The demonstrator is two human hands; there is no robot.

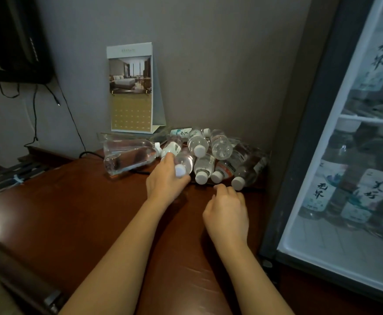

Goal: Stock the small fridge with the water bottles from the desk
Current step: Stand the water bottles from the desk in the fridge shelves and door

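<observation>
The water bottles (pixel 208 153) lie on their sides in a heap at the back right corner of the desk (pixel 72 201). They are pushed up against the wall (pixel 220 64), just beside the small fridge (pixel 299 155). Most of the white caps point toward the person, so the necks are easy to grab. The left hand (pixel 163 183) has its fingers curled round one bottle (pixel 187 160) at the front left of the heap, close to its cap. I think it means to pull that one out. The right hand (pixel 228 210) holds nothing. Its fingers are loosely bent, and the tips are near the cap of the red-label bottle (pixel 223 169) but not touching it. It may be going for a second one, so two can go in at once. The fridge is at the right side of the desk, so the carry looks short. Standing bottles (pixel 322 189) are already inside it, with bare floor in front of them. A calendar (pixel 131 92) stands at the back edge, left of the heap. A TV (pixel 11 42) hangs on the wall with cables (pixel 36 114) under it.
</observation>
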